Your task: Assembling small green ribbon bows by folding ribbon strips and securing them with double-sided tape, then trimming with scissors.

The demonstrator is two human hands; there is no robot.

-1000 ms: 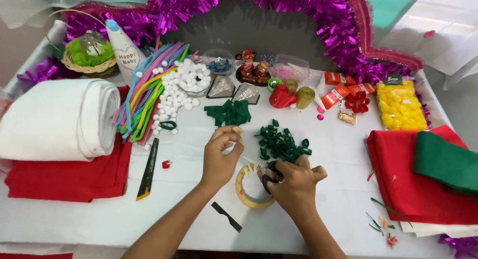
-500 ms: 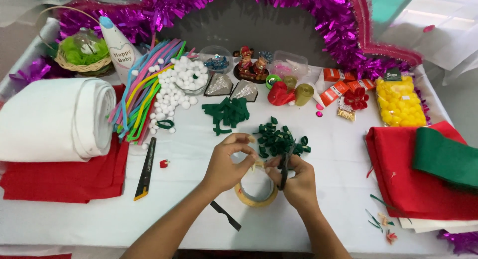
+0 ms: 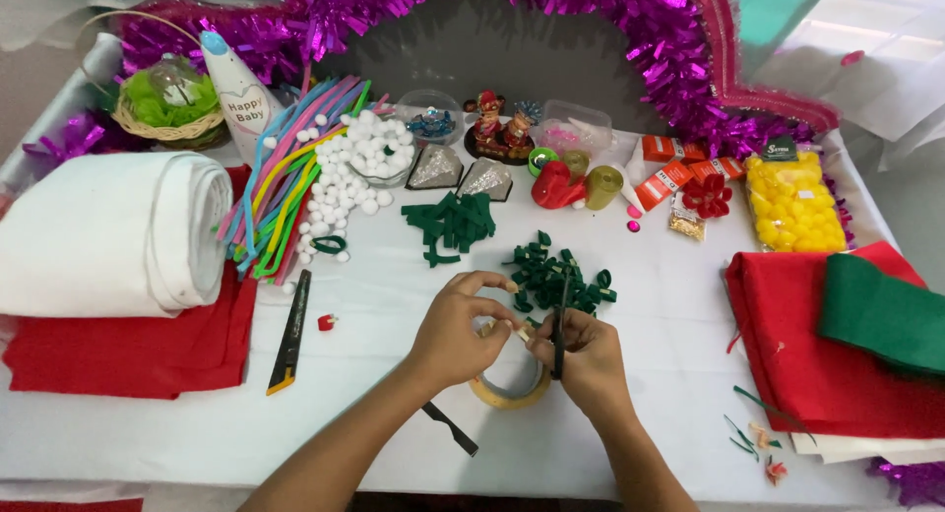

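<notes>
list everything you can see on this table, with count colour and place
tape roll: 1, tan, under the hands
scissors: 1, dark, in right hand
felt loops: pile, green, above hands
felt strips: pile, green, centre
pompoms: many, white, upper left
pipe cleaners: bundle, mixed colours, left
white roll: 1, left
red felt: 1, under white roll
cutter: 1, black, left of hands
yellow bag: 1, upper right
tinsel: purple, back
left hand: on tape
right hand: holds scissors
</notes>
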